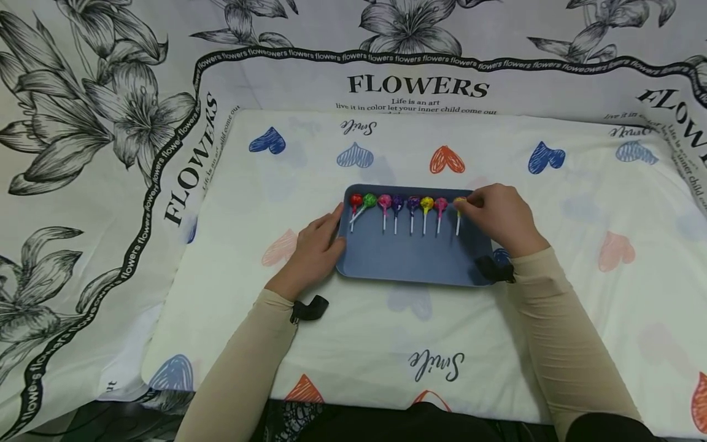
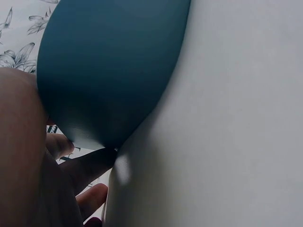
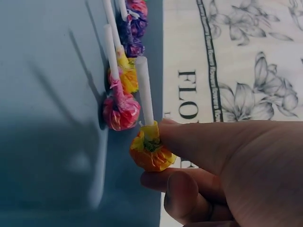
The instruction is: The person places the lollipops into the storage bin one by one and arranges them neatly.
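A blue rectangular tray (image 1: 409,258) holds a row of wrapped lollipops along its far side. My left hand (image 1: 313,250) rests against the tray's left edge, its fingers lying along the outside. In the left wrist view, fingertips (image 2: 94,196) show beside the tray wall (image 2: 113,71). At the right end of the row my right hand (image 1: 505,218) pinches a yellow-orange lollipop (image 3: 150,149) by its wrapped head between thumb and fingers, its white stick pointing toward me. A pink lollipop (image 3: 122,111) lies just beside it.
Left of the held one lie several more, among them a red lollipop (image 1: 356,200) and a green lollipop (image 1: 369,199) with crossing sticks. Under the tray spreads a white cloth (image 1: 342,344) with hearts, over a flower-printed cloth (image 1: 409,86).
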Tool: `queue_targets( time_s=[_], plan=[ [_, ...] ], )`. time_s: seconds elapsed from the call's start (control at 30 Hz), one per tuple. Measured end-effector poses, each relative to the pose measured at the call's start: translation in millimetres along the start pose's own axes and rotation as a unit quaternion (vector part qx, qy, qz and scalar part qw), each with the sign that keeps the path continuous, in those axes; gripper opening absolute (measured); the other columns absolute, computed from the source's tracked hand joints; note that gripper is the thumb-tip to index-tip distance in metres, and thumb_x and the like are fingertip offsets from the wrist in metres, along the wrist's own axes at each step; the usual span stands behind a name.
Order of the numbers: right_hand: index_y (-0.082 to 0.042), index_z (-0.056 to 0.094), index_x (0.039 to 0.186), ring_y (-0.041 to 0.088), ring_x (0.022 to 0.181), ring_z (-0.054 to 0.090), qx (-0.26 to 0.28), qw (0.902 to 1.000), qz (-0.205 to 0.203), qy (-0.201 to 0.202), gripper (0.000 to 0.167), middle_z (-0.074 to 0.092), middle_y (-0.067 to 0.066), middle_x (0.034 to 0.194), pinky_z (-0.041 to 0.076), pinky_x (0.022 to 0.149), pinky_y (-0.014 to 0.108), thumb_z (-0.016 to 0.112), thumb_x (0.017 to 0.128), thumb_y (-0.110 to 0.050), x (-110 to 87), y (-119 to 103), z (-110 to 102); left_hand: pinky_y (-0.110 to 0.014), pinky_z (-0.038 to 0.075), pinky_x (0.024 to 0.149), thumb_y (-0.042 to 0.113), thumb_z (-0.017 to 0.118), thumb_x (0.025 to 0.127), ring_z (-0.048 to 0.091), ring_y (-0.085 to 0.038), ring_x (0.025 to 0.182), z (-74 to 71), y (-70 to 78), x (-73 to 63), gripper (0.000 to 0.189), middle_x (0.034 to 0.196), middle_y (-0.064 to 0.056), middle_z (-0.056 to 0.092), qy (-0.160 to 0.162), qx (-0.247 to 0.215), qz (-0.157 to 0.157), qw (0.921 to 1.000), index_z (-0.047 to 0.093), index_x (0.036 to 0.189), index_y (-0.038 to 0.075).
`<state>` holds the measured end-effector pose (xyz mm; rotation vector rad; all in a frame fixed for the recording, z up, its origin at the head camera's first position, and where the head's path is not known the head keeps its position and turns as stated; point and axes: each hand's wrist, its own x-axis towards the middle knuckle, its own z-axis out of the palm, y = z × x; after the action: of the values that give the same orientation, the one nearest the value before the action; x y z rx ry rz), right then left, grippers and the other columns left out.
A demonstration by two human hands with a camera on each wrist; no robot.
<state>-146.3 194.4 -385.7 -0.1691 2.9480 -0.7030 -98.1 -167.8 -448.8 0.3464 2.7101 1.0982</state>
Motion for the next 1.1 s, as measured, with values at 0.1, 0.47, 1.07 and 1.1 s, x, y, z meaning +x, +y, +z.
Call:
queue_targets(
  time_s=[0.1, 0.47, 1.07, 1.1],
  plan=[
    [0.002, 0.081, 0.110, 0.033, 0.084, 0.070, -0.006, 1.0000, -0.004, 0.000, 0.043, 0.078, 0.022, 0.102, 0.057, 0.068, 0.052, 0.070, 0.101, -0.039, 2.2, 0.2, 2.7, -0.060, 0.012, 0.126, 0.030, 0.042, 0.105, 0.023, -0.034, 0.158, -0.1, 0.3, -0.4, 0.070, 0.170, -0.009, 0.033, 0.001, -0.001, 0.002, 1.0000, 0.017, 0.171, 0.024],
    [0.004, 0.080, 0.110, 0.034, 0.080, 0.068, -0.038, 0.9992, 0.010, 0.003, 0.043, 0.077, 0.023, 0.101, 0.054, 0.061, 0.048, 0.070, 0.101, -0.037, 5.6, -2.1, 10.7, -0.059, 0.013, 0.126, 0.029, 0.042, 0.105, 0.024, -0.033, 0.159, -0.8, 2.5, -0.1, 0.070, 0.171, -0.008, 0.033, 0.002, 0.003, 0.002, 1.0000, 0.018, 0.170, 0.024],
    [0.001, 0.082, 0.098, 0.032, 0.066, 0.062, -0.095, 0.9943, -0.001, 0.049, 0.036, 0.075, 0.019, 0.083, 0.041, 0.049, 0.041, 0.076, 0.096, -0.034, 11.0, -3.3, 26.6, -0.056, 0.011, 0.127, 0.032, 0.040, 0.105, 0.022, -0.030, 0.159, -2.0, 4.1, -1.7, 0.070, 0.171, -0.007, 0.032, -0.002, 0.003, -0.005, 1.0000, 0.017, 0.171, 0.025],
    [0.001, 0.082, 0.098, 0.032, 0.066, 0.062, -0.094, 0.9944, -0.001, 0.049, 0.036, 0.075, 0.019, 0.083, 0.041, 0.049, 0.041, 0.077, 0.096, -0.034, 10.6, -3.4, 26.8, -0.056, 0.011, 0.127, 0.032, 0.040, 0.105, 0.022, -0.030, 0.160, -1.8, 4.0, -1.5, 0.070, 0.171, -0.007, 0.032, -0.003, 0.003, -0.006, 1.0000, 0.017, 0.171, 0.026]
  ],
)
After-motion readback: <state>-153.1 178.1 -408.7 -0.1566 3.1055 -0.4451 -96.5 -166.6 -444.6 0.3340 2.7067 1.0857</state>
